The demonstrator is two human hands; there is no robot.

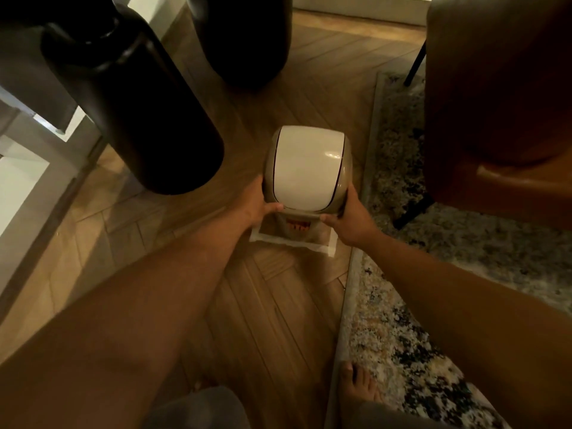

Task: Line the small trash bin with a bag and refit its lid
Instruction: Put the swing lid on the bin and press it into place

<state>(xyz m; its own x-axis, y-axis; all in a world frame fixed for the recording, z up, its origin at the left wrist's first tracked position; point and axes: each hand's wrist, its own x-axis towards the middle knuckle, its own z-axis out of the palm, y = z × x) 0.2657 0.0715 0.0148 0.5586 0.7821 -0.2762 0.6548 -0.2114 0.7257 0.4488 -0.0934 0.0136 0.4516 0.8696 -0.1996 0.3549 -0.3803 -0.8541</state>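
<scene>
A small beige trash bin [297, 226] stands on the wood floor, its body mostly hidden under its lid. The lid [306, 168] has a beige frame and a white swing flap and sits on top of the bin. My left hand [258, 204] grips the lid's left edge, thumb on the front rim. My right hand [348, 218] grips the right edge the same way. A thin clear bag [294, 241] with white edges hangs out from under the lid and spreads on the floor in front of the bin.
A large dark bottle-like object [133, 97] looms close at upper left, another dark round object [244, 38] behind. A brown leather chair [501, 97] with black legs stands on a patterned rug [402, 320] at right. My bare foot [359, 385] rests near the rug's edge.
</scene>
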